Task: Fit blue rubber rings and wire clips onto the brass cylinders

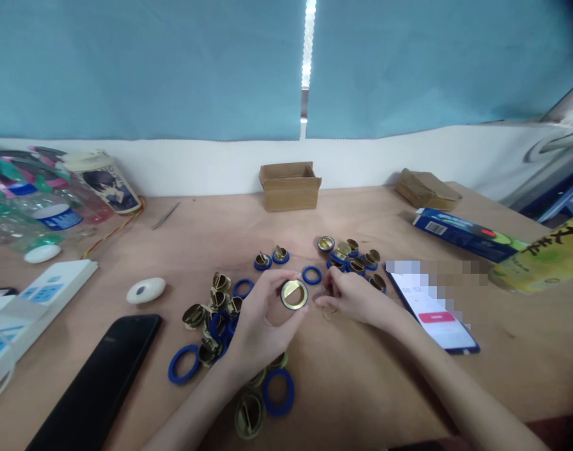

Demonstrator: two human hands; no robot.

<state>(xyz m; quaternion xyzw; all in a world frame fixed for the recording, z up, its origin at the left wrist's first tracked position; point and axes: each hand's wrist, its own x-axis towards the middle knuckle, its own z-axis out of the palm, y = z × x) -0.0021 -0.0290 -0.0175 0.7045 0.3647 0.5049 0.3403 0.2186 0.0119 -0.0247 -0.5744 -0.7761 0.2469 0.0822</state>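
Between the thumb and fingers of my left hand point(262, 319) is a round brass-coloured fitting point(294, 294), tilted so its open face shows. My right hand point(345, 294) is just right of it, fingertips pinched together; what they hold, if anything, is too small to make out. A thin wire-like piece point(330, 314) shows just below those fingertips. Beyond the hands lies a blue ring point(311, 275). Brass fittings point(248, 413) and blue rings point(183, 364) lie loose around my left forearm. Several brass pieces seated in blue rings point(356, 265) are grouped beyond my right hand.
A small open cardboard box point(290, 188) stands by the wall, another carton point(427, 189) to its right. A lit phone point(431, 307), a blue box point(469, 233) and a yellow package point(544, 257) are right. Left are a dark phone point(98, 382), white case point(146, 290), power strip point(37, 313) and bottles point(51, 210).
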